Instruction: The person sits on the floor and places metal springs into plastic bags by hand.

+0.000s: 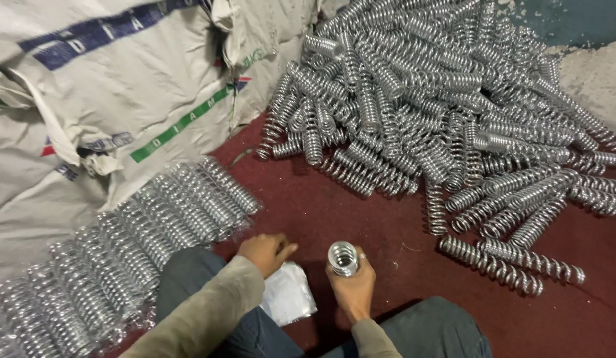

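Here, I see a big heap of loose springs (447,99) filling the upper right, with bagged springs (122,245) in a row at lower left. My right hand (353,286) grips one upright spring (343,258) at bottom centre; my left hand (265,251), fingers curled, touches a clear plastic bag (289,295) just beside it.

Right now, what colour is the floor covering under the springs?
Dark red, like carpet; the springs on it are shiny silver. Head view shows it best.
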